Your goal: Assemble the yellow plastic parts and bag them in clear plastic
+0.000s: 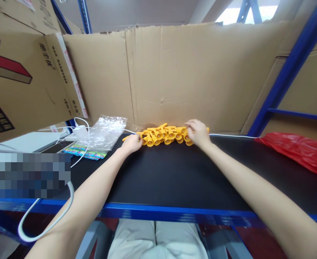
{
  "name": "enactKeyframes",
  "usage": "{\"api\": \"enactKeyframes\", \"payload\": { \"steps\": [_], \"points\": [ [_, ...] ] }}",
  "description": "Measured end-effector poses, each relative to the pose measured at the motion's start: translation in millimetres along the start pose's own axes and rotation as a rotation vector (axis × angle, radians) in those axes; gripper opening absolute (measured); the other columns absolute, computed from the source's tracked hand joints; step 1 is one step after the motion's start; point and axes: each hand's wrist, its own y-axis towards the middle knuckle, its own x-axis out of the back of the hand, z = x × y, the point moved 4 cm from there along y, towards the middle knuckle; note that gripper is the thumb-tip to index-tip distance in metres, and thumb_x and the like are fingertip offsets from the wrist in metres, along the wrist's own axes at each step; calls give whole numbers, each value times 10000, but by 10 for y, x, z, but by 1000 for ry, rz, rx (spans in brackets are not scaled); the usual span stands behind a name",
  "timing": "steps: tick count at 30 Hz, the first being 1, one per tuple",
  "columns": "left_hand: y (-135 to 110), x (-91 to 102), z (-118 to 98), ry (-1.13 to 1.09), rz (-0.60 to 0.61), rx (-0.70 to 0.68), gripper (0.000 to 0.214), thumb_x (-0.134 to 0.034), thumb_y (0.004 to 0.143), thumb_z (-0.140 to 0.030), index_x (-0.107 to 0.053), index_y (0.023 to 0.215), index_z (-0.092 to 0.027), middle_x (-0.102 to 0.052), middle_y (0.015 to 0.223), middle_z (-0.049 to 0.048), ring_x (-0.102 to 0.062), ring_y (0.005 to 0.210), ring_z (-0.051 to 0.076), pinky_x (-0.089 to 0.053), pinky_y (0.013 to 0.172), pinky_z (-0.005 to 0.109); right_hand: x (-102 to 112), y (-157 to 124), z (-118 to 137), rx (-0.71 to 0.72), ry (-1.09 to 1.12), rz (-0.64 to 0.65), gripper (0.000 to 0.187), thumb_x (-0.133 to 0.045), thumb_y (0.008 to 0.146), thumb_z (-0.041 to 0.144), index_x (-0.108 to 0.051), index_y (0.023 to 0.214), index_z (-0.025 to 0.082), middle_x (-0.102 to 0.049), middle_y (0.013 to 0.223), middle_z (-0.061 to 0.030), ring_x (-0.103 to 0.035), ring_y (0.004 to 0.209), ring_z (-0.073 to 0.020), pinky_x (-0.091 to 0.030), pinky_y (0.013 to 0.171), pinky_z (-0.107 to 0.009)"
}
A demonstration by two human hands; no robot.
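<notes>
A low pile of several small yellow trumpet-shaped pieces (158,135) lies on the black tabletop against the cardboard, most flared mouths facing me. At its left end is my left hand (133,142), fingers closed on one yellow trumpet-shaped piece; a thin yellow end sticks out to the left behind the hand. My right hand (198,132) is at the other end, its fingers bent around the pieces there. Part of a yellow piece shows just past that hand's right side. The palm hides what lies directly under it.
Left of the pile are a clear plastic bag (108,131), a colourful packet (86,152), a white charger (80,132) and looping cable (71,196). A red plastic bag (296,149) lies right. Cardboard (201,79) walls the back; a blue edge (174,213) runs along the front.
</notes>
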Motion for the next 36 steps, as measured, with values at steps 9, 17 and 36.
{"api": "enactKeyframes", "payload": {
  "steps": [9, 17, 36],
  "points": [
    [13, -10, 119, 42, -70, 102, 272, -390, 833, -210, -587, 1013, -164, -660, 990, 114, -626, 932, 241, -480, 811, 334, -122, -210, -1395, -790, -228, 230, 392, -398, 830, 249, -608, 1140, 130, -589, 1181, -164, -554, 1061, -286, -440, 870, -416],
    [-22, -193, 330, 177, 200, 216, 508, -415, 797, -163, -427, 1304, -179, -436, 1366, 154, -385, 1282, 297, -374, 997, 462, -519, -537, -1590, -876, -216, 574, 458, -454, 820, 471, -589, 1221, 296, -352, 1457, -82, -299, 1325, -366, -298, 1000, -609],
    [-147, -59, -131, 184, 270, 46, 332, -429, 793, -210, -541, 1100, -149, -495, 1210, 188, -473, 1137, 333, -366, 922, 537, -450, -661, -1525, -873, -181, 763, 596, -267, 874, 562, -397, 1392, 297, -280, 1494, -100, -247, 1348, -379, -188, 1006, -694]
  ]
}}
